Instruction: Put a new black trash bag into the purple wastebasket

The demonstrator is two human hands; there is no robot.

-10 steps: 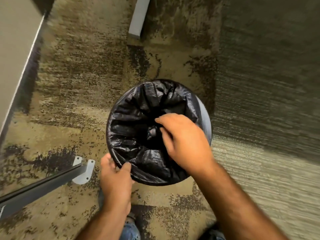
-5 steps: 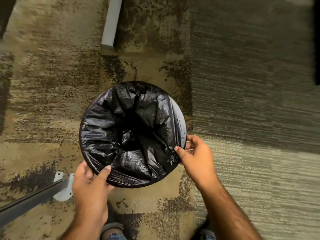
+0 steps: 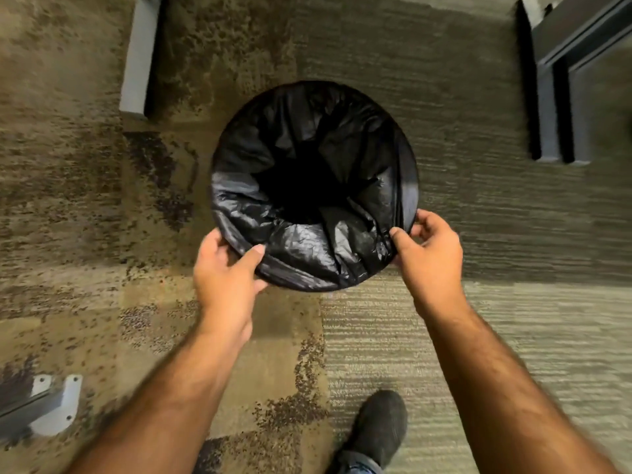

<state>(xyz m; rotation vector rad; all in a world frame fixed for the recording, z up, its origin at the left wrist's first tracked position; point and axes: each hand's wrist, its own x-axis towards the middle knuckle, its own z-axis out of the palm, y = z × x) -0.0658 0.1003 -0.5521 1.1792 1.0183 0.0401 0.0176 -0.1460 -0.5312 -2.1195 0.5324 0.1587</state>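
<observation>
A round wastebasket stands on the carpet, seen from straight above. A black trash bag (image 3: pixel 301 248) lines it and folds over the whole rim, so no purple wall shows. The bag's middle sinks into a dark hollow. My left hand (image 3: pixel 227 271) grips the bag-covered rim at the near left, thumb over the top edge. My right hand (image 3: pixel 427 254) pinches the bag at the near right rim, with thumb and fingers closed on the plastic.
Patterned brown and grey carpet (image 3: pixel 496 336) lies all around. A grey furniture leg (image 3: pixel 138 59) stands at the back left, a metal foot bracket (image 3: pixel 51 408) at the near left, dark legs (image 3: pixel 547 107) at the back right. My dark shoe (image 3: pixel 379 429) is below.
My right hand came out of the bag's inside and took the near right rim. The bag now covers the whole rim, and both arms reach further out over the carpet.
</observation>
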